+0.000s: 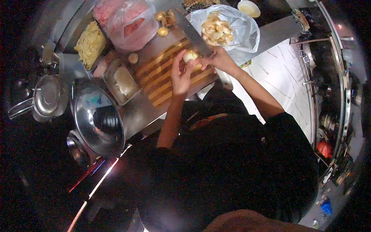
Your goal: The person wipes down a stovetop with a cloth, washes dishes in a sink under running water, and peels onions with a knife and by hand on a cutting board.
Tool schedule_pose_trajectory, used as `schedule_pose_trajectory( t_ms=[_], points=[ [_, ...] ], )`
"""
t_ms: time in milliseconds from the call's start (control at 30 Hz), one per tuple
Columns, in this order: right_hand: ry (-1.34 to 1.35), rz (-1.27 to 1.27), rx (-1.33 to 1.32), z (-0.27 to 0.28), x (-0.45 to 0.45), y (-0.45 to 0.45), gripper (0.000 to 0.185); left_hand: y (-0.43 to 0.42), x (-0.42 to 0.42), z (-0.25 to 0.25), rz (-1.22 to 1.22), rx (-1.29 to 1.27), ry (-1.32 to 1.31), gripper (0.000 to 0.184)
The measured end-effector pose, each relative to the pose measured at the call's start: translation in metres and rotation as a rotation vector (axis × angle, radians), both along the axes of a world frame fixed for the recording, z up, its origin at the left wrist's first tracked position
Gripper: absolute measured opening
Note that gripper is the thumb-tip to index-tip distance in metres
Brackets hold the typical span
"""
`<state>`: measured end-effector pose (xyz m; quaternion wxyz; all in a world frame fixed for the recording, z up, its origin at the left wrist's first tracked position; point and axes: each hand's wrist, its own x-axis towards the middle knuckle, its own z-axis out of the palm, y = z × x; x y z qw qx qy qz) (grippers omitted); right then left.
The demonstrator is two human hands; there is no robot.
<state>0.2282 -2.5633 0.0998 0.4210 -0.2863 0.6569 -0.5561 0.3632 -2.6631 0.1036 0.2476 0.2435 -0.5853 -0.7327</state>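
Over the striped wooden cutting board (pixel 160 83), my left hand (pixel 181 77) has its fingers curled round a pale, round mushroom (pixel 190 56). My right hand (pixel 222 61) is closed on a wide-bladed knife (pixel 196 38), its grey blade slanting up and left and its pale handle showing below the palm. Fingertips of the right hand also meet the mushroom from the right. Several whole brown-yellow mushrooms (pixel 162 31) lie beyond the board. A white plastic bag (pixel 247 33) with pale cut pieces (pixel 217 30) sits open just past the knife.
A clear bag of pink meat (pixel 131 29) lies at the back left, beside a container of yellow shreds (pixel 91 44). A clear tub (pixel 123 85) stands left of the board, near a large steel bowl (pixel 98 123). A pale bowl (pixel 249 8) is at the back right.
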Motion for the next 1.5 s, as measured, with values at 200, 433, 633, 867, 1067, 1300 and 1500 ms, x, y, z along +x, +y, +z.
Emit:
schedule_pose_trajectory(
  t_ms=[200,433,633,867,1067,1300,1500],
  points=[
    [0.041,-0.260,0.082,0.031,-0.045,0.025,0.025,0.016,-0.063,0.019,-0.100,-0.107,0.015,0.043],
    [0.218,-0.477,0.155,0.015,-0.080,0.029,0.024,0.022,-0.122,-0.013,-0.081,-0.021,0.019,0.035],
    [0.087,-0.482,0.159,0.004,-0.103,0.033,0.024,0.025,-0.133,-0.015,-0.079,0.467,0.098,0.027],
    [0.570,-0.477,0.405,-0.007,-0.128,0.047,0.027,0.005,-0.128,-0.011,-0.181,0.594,0.332,0.029],
    [0.822,-0.260,0.372,-0.023,-0.134,0.045,0.039,0.000,-0.129,-0.006,-0.184,0.446,0.250,0.031],
    [0.878,-0.241,0.354,-0.004,-0.128,0.041,0.059,-0.010,-0.137,-0.018,-0.283,0.655,0.292,0.028],
    [0.594,-0.235,0.184,0.012,-0.112,0.051,0.049,-0.011,-0.137,-0.022,-0.267,0.854,0.355,0.030]
  ],
)
